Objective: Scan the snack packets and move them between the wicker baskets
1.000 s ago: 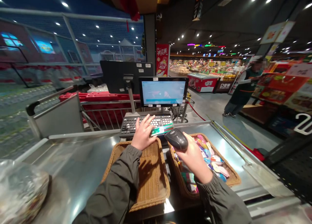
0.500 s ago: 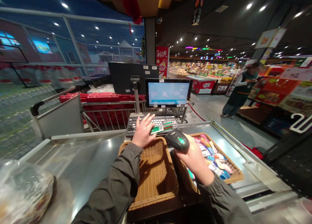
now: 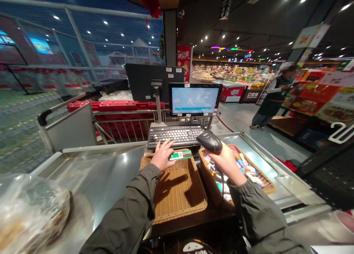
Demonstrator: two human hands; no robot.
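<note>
Green packet (image 3: pixel 181 155), perhaps a thin carton, is pinched by the left hand (image 3: pixel 163 156) over the left wicker basket (image 3: pixel 179 197); the right hand (image 3: pixel 226 161) grasps the barcode scanner (image 3: pixel 209 140). The packet has come nearer, leaving the keyboard (image 3: pixel 179 133) beyond uncovered.

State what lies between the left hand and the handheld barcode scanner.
In the head view, a flat green packet, held by the left hand, lies there, then a gap before the handheld barcode scanner.
</note>
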